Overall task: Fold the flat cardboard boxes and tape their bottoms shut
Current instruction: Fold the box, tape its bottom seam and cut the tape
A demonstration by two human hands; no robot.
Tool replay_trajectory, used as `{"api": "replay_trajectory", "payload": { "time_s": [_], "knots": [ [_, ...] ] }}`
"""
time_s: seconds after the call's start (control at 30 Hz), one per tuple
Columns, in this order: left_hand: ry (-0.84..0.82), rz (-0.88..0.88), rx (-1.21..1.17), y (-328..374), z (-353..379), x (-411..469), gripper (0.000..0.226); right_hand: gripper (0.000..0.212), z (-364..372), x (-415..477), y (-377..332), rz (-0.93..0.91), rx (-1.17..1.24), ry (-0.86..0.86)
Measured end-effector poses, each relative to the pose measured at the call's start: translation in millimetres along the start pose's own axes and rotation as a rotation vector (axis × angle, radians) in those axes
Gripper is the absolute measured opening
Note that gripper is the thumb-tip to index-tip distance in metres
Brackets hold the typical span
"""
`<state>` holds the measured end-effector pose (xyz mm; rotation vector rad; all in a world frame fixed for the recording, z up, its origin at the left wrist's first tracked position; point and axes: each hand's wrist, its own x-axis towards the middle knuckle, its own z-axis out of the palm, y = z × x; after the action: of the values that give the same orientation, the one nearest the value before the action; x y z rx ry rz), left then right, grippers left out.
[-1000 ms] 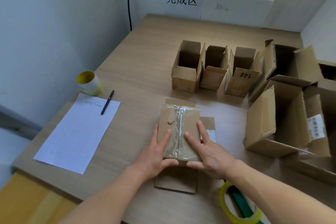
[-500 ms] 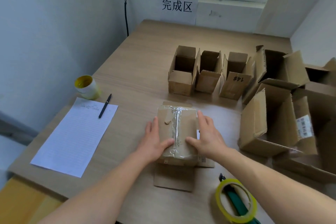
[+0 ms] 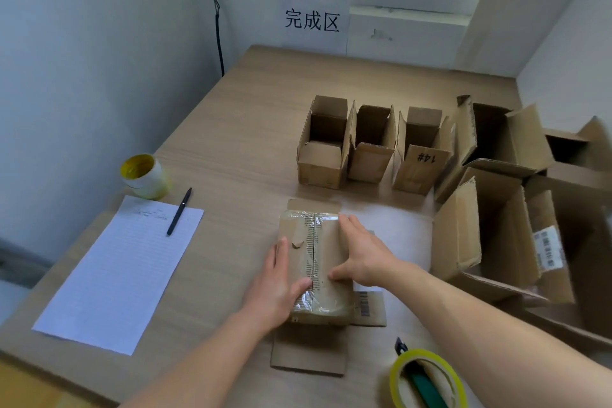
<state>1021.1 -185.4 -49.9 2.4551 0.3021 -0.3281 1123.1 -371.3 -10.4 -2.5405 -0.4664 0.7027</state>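
Observation:
A small cardboard box [image 3: 326, 243] stands upside down on the table, its bottom flaps closed under a strip of clear tape along the middle seam. My left hand [image 3: 276, 281] lies against its left side with the thumb on the taped seam. My right hand [image 3: 362, 255] rests flat on the right half of the bottom, thumb touching the seam. The box's open top flaps [image 3: 309, 356] spread on the table beneath it. A tape dispenser with a yellow roll [image 3: 427, 379] lies near the front right.
Three small folded boxes [image 3: 374, 146] stand open in a row behind. Larger open boxes [image 3: 503, 228] crowd the right side. A lined sheet [image 3: 116, 272] with a pen [image 3: 178, 212] and a yellow tape roll [image 3: 144, 175] lie at left.
Both hands slid along the taped bottom: the right moved up and over the right half, the left shifted to the box's left side. The camera tilted upward a little.

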Motion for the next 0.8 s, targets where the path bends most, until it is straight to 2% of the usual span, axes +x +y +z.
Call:
{"api": "replay_trajectory", "payload": {
  "time_s": [0.2, 0.43, 0.53, 0.6, 0.7, 0.8],
  "knots": [
    [0.006, 0.009, -0.008, 1, 0, 2, 0.093, 0.132, -11, 1, -7, 0.009, -0.036, -0.047],
    [0.010, 0.001, -0.001, 5, 1, 2, 0.091, 0.112, 0, -7, -1, -0.003, 0.035, 0.032],
    [0.026, 0.005, -0.016, 5, -5, 1, 0.092, 0.114, 0, -13, 1, 0.004, 0.101, 0.034],
    [0.111, 0.010, 0.005, 10, -12, 8, 0.092, 0.121, -1, -13, -2, 0.014, 0.099, 0.031],
    [0.167, 0.082, 0.118, 26, -25, 34, 0.079, 0.128, -4, -10, -8, 0.012, 0.014, 0.025],
    [0.078, 0.185, 0.366, 39, -34, 61, 0.073, 0.126, -10, -3, -11, -0.064, -0.098, 0.009]
  ]
}}
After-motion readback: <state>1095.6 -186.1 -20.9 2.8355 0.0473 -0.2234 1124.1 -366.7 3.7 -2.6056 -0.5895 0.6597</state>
